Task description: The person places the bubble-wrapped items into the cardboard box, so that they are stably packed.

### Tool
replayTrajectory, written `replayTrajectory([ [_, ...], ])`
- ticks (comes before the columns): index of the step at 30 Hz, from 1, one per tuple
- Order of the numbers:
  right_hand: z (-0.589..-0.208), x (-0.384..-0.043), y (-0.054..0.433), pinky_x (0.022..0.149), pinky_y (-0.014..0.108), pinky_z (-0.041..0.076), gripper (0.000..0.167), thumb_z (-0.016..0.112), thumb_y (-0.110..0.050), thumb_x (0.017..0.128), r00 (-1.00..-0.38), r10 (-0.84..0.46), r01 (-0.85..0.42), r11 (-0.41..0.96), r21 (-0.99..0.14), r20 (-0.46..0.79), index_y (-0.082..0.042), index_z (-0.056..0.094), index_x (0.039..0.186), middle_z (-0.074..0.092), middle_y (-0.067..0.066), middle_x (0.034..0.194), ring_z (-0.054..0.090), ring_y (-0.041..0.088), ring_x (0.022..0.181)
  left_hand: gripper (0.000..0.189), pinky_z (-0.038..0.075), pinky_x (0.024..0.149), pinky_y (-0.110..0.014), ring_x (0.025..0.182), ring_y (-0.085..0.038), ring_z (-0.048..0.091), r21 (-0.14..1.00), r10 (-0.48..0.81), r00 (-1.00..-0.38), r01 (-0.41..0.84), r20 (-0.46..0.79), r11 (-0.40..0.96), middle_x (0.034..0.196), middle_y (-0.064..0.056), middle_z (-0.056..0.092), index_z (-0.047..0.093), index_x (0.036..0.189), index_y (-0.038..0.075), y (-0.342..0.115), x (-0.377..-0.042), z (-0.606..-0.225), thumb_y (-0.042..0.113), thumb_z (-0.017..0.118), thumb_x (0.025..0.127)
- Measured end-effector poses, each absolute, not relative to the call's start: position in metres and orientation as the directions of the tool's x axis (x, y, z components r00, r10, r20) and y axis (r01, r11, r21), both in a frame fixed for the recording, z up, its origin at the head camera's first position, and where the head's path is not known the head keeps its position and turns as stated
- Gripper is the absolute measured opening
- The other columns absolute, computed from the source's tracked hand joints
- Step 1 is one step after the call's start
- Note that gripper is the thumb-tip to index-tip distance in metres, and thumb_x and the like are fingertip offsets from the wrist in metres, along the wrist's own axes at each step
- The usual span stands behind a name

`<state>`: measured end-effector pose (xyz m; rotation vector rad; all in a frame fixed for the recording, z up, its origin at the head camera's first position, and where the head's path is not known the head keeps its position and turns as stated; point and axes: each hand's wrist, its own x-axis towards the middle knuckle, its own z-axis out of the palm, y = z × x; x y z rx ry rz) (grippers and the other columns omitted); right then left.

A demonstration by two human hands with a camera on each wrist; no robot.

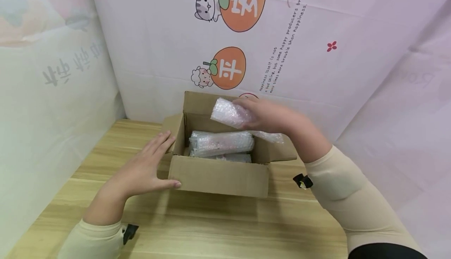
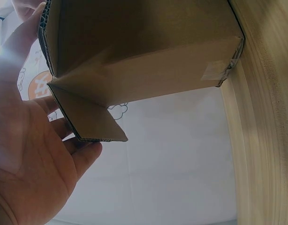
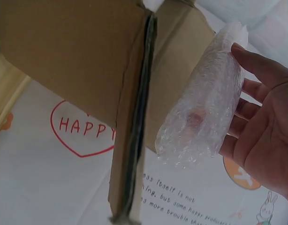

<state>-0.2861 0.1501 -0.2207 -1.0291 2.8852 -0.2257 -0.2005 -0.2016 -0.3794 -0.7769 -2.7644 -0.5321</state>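
Note:
Above the back right of an open cardboard box point(image 1: 218, 177), my right hand point(image 1: 266, 114) grips a roll of bubble wrap point(image 1: 229, 112). In the right wrist view the thumb lies on one side of the roll point(image 3: 205, 103) and the fingers are behind it; what is inside is unclear. My left hand point(image 1: 141, 169) rests at the box's left side with fingers extended, its fingertips on the left flap point(image 2: 87, 115) and its thumb at the front flap's corner. Inside the box lies a bubble-wrapped bundle point(image 1: 223, 142), with another wrapped piece point(image 1: 234, 157) partly hidden beneath it.
The box stands on a wood-grain table point(image 1: 211, 227) with its flaps spread outward. A strip of bubble wrap point(image 1: 269, 136) overlaps the right flap point(image 1: 283, 151). Behind the box hangs a printed white cloth point(image 1: 158, 36), and more cloth encloses both sides.

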Motion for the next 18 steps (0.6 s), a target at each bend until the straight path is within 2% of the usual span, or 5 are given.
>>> replayTrajectory([
  [7,-0.238,-0.283,0.128,0.103,0.039,0.047,0.077,0.074,-0.032,0.087,-0.759,-0.639,-0.620,0.768,-0.160,-0.124,-0.028,0.033,0.153,0.045,0.002,0.145,0.052,0.017,0.122,0.121,0.026,0.116,-0.061,0.152,-0.031,0.008,0.277,0.459,-0.834,0.540,0.305,0.795,0.166,-0.003,0.007,0.008,0.160,0.023,-0.202,-0.199,-0.377,0.083,0.062,0.069],
  [12,-0.248,-0.280,0.117,0.106,0.039,0.044,0.074,0.072,-0.032,0.088,-0.736,-0.648,-0.634,0.761,-0.138,-0.193,-0.029,0.034,0.152,0.046,0.001,0.143,0.052,0.016,0.123,0.122,0.025,0.116,-0.061,0.152,-0.031,0.008,0.272,0.459,-0.834,0.538,0.307,0.797,0.166,-0.003,0.006,0.008,0.160,0.023,-0.201,-0.200,-0.378,0.084,0.062,0.068],
  [18,-0.258,-0.278,0.113,0.098,0.035,0.048,0.072,0.073,-0.029,0.087,-0.698,-0.682,-0.669,0.730,-0.141,-0.219,-0.028,0.037,0.150,0.051,-0.002,0.132,0.057,0.011,0.105,0.122,0.026,0.115,-0.061,0.152,-0.031,0.008,0.271,0.461,-0.835,0.539,0.302,0.798,0.166,-0.003,0.006,0.008,0.160,0.023,-0.202,-0.200,-0.377,0.083,0.061,0.069],
])
